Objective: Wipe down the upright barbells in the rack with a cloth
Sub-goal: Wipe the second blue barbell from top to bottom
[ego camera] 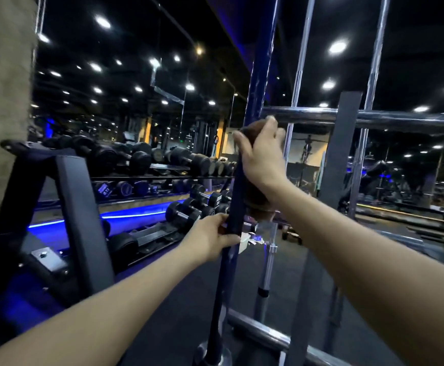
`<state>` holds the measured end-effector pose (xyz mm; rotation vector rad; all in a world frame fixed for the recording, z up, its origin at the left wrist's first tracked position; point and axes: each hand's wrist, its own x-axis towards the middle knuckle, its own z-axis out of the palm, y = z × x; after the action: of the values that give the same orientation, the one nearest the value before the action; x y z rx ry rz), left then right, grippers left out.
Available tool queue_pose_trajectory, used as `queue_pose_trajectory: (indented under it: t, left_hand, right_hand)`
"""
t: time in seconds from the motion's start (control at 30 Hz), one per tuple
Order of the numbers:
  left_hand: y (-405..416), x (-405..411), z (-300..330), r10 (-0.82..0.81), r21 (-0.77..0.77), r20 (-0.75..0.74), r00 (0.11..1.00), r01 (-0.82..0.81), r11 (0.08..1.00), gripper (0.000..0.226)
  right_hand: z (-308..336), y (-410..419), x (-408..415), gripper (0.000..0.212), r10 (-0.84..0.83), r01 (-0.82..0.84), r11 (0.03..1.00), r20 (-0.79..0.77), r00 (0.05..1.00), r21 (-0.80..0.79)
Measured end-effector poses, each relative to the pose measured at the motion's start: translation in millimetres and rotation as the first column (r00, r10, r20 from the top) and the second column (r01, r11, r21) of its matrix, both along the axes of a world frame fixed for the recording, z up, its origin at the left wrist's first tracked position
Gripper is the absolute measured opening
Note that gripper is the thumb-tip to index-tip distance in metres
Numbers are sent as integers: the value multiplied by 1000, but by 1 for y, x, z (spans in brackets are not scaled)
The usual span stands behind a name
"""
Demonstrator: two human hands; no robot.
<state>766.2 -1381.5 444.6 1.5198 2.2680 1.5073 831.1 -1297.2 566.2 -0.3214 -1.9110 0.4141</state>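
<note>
Gym floor [281,262] is dark, lit by ceiling spots and a blue strip low at left. Dumbbell rack [147,178] runs along the left background, several tiers, loaded. An angled dark frame [78,207] stands near left in the foreground.

Barbell rack [321,118]: chrome horizontal rail at mid height, a second chrome rail low near the floor, dark posts between them. Three upright bars stand in it: a dark blue barbell [262,67] nearest the camera, and two chrome barbells [301,56] to its right, behind the upper rail.

Right hand [262,157] wraps around the dark blue barbell just below the upper rail, gripping a brown cloth [255,199] against the shaft; the cloth shows above the fingers and hangs below the palm. Left hand [213,237] grasps the same barbell lower down, fingers curled around the shaft, just under the cloth's lower edge. Both forearms are bare and extended.
</note>
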Motion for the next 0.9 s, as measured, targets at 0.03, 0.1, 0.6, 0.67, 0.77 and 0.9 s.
queue_pose_trajectory:
  t: [0.03,0.1,0.6,0.67,0.77,0.9]
  left_hand:
    - [2,-2,-2,-3,4,6,1000,3,1000,30]
    - [3,-5,-5,-4,12,1,1000,3,1000,27]
    - [-1,0,1,57,-45,-64,996,-60,997,24]
    - [2,-4,-4,23,-10,13,1000,-23,1000,23]
    - [0,-6,-11,-19,30,57,998,18,999,20]
    - [-7,1,-14,-30,51,2,1000,29,998,48]
  right_hand:
    - [8,0,-2,72,-32,33,999,-16,999,11]
    - [5,-3,-4,73,-81,85,994,-49,995,67]
    - [27,-25,8,81,-239,221,964,114,964,148]
    - [11,-24,4,73,-233,218,962,79,969,163]
    - [-46,-23,5,69,-216,198,962,79,973,190]
    - [-92,-19,15,75,-159,120,978,235,959,171]
